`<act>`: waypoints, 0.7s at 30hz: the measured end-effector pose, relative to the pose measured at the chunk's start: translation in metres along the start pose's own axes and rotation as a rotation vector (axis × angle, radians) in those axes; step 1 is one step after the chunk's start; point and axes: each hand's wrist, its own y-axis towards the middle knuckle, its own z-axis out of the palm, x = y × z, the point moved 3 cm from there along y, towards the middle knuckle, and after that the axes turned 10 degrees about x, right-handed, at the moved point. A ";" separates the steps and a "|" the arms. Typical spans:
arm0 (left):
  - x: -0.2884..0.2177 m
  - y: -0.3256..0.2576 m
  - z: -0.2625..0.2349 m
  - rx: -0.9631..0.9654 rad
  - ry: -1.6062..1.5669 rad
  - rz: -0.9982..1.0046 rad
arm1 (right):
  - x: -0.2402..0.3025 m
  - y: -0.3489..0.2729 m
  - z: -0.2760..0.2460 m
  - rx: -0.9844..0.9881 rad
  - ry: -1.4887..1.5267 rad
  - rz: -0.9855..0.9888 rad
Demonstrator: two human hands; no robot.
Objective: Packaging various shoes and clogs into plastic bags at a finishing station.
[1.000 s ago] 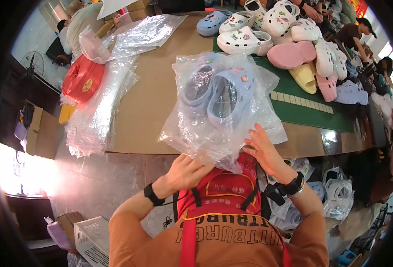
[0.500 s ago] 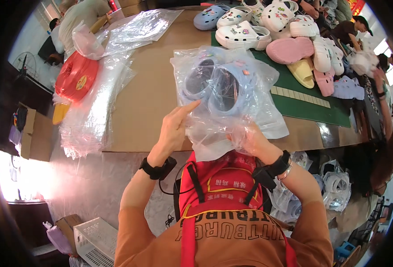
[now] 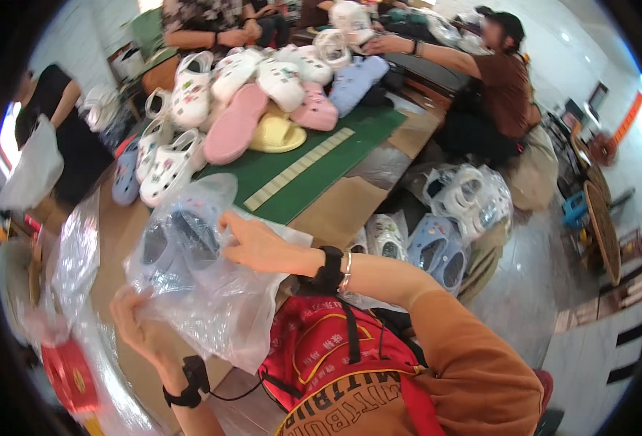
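Both hands grip a clear plastic bag (image 3: 190,291) of blue clogs (image 3: 170,243) at lower left of frame, the left hand (image 3: 136,327) pinching its lower edge, the right hand (image 3: 256,243) clamped on top, apparently mid-bagging, with closing the mouth seemingly the step to come.

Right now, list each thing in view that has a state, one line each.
Clear plastic bag: crumpled, held in both hands, shoes inside.
Blue clogs: inside the bag.
Left hand: fingers pinching the bag's lower edge.
Right hand: gripping the bag's top.
Shoe pile: loose, unbagged, heaped on the green mat.
Bagged shoes: stacked beside the table.
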 end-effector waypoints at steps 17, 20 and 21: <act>-0.068 0.032 0.092 0.611 0.444 0.213 | -0.008 0.078 0.019 -0.005 0.714 -0.587; -0.098 0.033 0.097 0.571 0.293 0.285 | 0.013 0.079 -0.013 -0.267 -0.395 -0.791; -0.098 0.033 0.090 0.506 0.343 0.368 | 0.021 0.075 -0.024 -0.271 -0.400 -0.794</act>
